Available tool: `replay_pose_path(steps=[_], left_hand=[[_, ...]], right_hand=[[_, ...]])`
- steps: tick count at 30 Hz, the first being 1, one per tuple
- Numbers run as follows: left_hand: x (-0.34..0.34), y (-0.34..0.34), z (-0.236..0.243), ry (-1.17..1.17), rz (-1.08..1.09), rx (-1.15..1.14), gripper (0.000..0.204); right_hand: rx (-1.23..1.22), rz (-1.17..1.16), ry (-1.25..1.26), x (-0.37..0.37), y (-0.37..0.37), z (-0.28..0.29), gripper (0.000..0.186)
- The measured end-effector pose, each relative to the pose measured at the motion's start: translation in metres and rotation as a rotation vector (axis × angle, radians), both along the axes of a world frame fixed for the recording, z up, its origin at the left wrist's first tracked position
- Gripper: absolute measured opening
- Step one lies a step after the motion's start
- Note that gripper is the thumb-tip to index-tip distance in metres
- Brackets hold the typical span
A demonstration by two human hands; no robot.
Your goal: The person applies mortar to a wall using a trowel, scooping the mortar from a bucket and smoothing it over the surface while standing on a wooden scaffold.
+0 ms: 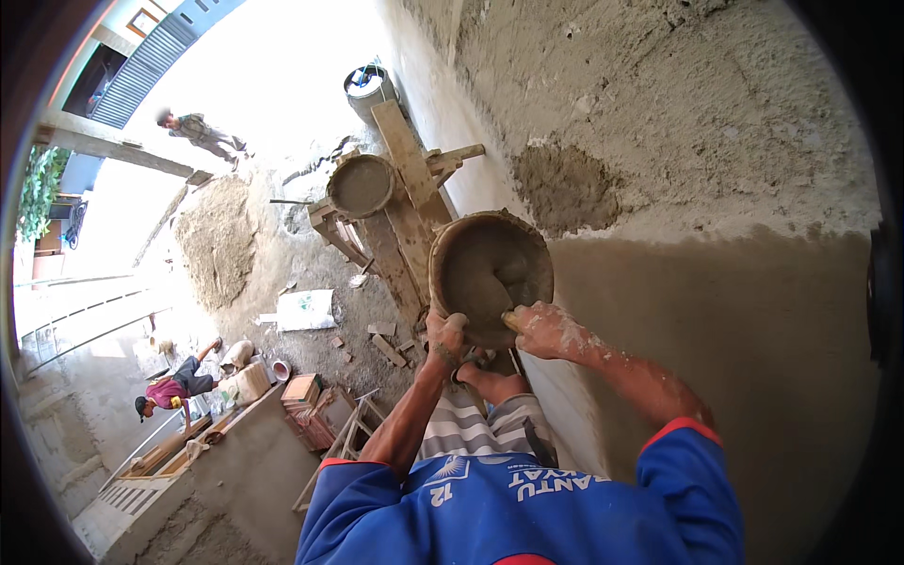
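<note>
A round mortar bucket [541, 247], its rim caked with grey, stands in front of me holding wet mortar [471, 273]. My left hand [446, 335] is closed over the bucket's near-left rim. At the near-right rim, my right hand [543, 330] is wrapped around the yellowish handle of a trowel [509, 320]. The blade cannot be made out clearly against the grey mortar. Mortar is smeared on my right hand and forearm. Close by on the right rises a wall [697, 320], smooth and damp low down, with rough plaster and a darker wet patch [565, 186] higher up.
A plank scaffold [405, 160] beyond the bucket carries a second round tub [362, 185]. Farther off stands a drum [370, 94]. To the left are a sand heap [217, 240], a white sack [306, 310], stacked tiles [301, 391], a bending person [179, 389] and another person [202, 134].
</note>
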State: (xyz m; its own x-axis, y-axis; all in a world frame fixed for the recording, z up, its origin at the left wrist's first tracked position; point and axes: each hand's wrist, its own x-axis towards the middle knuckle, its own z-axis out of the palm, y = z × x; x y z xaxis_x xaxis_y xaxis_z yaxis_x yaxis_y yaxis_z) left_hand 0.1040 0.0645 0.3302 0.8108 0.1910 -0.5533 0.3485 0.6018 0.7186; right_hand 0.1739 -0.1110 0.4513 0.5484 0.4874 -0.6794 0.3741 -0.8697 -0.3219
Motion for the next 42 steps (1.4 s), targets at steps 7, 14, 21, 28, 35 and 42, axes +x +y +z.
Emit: replay_pose_path(steps=[7,14,21,28,35,42], left_hand=[[0.002,0.019,0.043,0.053,-0.092,0.124,0.036],[0.009,0.017,0.079,-0.007,-0.095,0.199,0.033],[0.011,0.012,0.108,-0.034,-0.132,0.11,0.031],[0.008,0.012,0.106,-0.054,-0.115,0.1,0.03],[0.009,0.02,0.107,-0.053,-0.2,0.122,0.037],[0.015,0.019,0.088,-0.085,-0.096,0.015,0.031]], right_hand=[[0.022,-0.072,-0.207,0.01,-0.046,0.073,0.03],[-0.3,0.118,-0.694,0.035,-0.044,0.051,0.022],[0.025,0.018,-0.171,0.007,-0.04,0.046,0.028],[0.327,-0.394,-0.223,-0.03,-0.046,0.023,0.033],[0.281,-0.514,-0.294,-0.037,-0.05,0.042,0.031],[0.304,-0.439,-0.367,-0.024,-0.06,0.067,0.032]])
